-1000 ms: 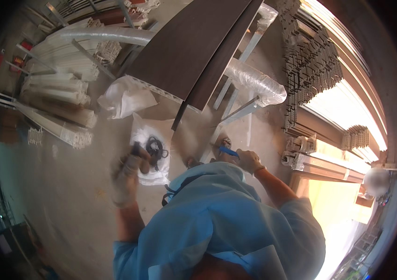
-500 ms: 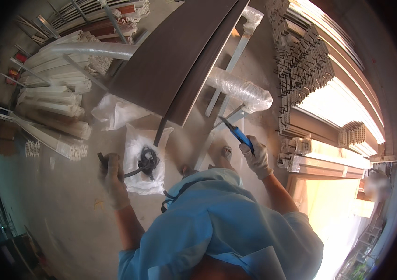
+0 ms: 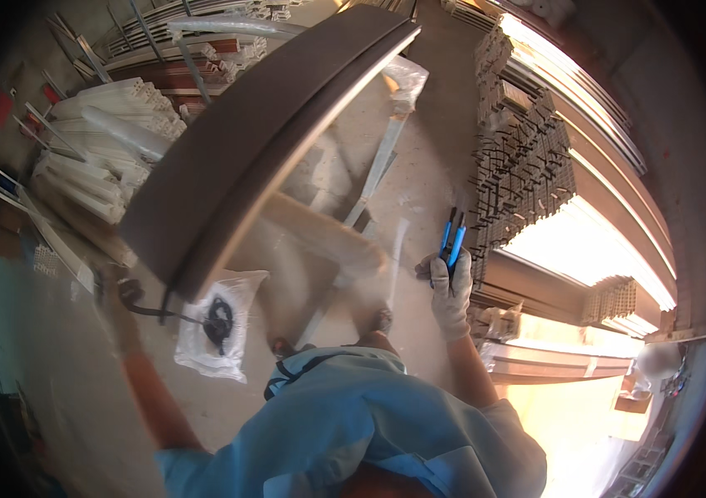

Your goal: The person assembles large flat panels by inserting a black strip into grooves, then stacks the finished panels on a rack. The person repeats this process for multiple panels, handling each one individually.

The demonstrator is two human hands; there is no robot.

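Note:
My right hand [image 3: 452, 303], in a pale work glove, is closed round a blue-handled hand tool [image 3: 455, 249], cutters by its look. The tool points away from me, right of the panels. At the left, my gloved left hand [image 3: 112, 305] is blurred but grips a black flexible strip [image 3: 149, 312]. That strip runs right toward a black coil [image 3: 218, 325] lying on a white plastic bag [image 3: 236, 290] on the floor. Dark brown panels [image 3: 261, 108] stretch away ahead of me, their near end just above the bag. Another bit of black strip hangs at their near corner.
A plastic-wrapped support bar [image 3: 328, 241] and a metal stand [image 3: 379, 166] hold up the panels. Pale profiles [image 3: 112, 124] are stacked at the left. Bundled dark-edged profiles [image 3: 527, 166] and long boards [image 3: 552, 357] line the right side.
The view has shifted, and the panels' near end now appears further left and lower. My left hand has moved left with the strip; the tool in my right hand now points more upright.

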